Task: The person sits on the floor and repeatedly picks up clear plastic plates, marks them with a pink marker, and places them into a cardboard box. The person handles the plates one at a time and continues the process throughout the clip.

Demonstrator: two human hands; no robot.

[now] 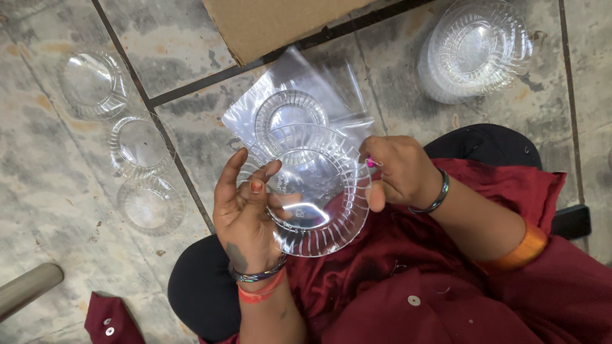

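Note:
I hold a clear ribbed plastic plate over my lap, tilted toward me. My left hand supports it from the left with fingers spread against its face. My right hand pinches its right rim between thumb and fingers. Behind the plate, a clear plastic bag with a smaller clear plate in it lies on the tiled floor.
Three small clear bowls lie in a line on the floor at left. A stack of clear plates sits top right. A cardboard sheet lies at top centre. A grey tube is at lower left.

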